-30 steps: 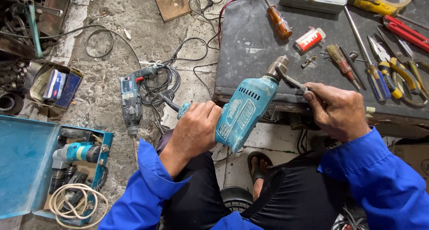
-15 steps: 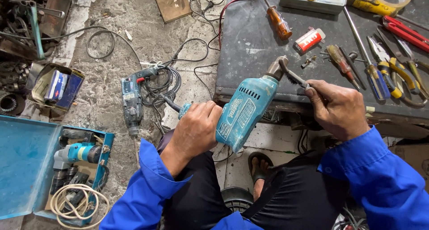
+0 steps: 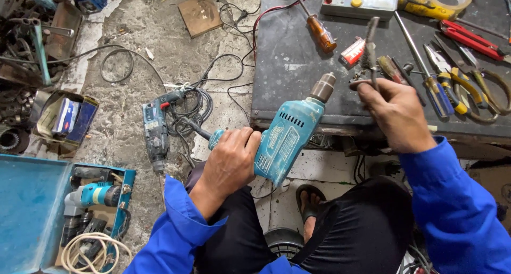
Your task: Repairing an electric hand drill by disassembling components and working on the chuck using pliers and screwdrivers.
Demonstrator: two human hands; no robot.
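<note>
— What is the person in the blue sleeves holding?

— The left hand (image 3: 230,159) is gripping a teal electric drill (image 3: 287,141) by its handle, fingers pressed together around it. The drill is hanging in the air over the lap, its metal chuck (image 3: 322,88) tilting up toward the edge of the dark desk (image 3: 287,77).

— And the other hand?

— The right hand (image 3: 394,114) is hovering over the desk, fingers pinching a thin, dark, brush-like tool (image 3: 371,45) that is standing nearly upright, just beside the chuck but apart from it.

— What is lying around?

— An orange-handled screwdriver (image 3: 322,33) and pliers (image 3: 452,85) are lying on the desk. A second drill (image 3: 155,130) is lying on the concrete floor, and an open blue case (image 3: 32,210) is sitting at the lower left.
</note>
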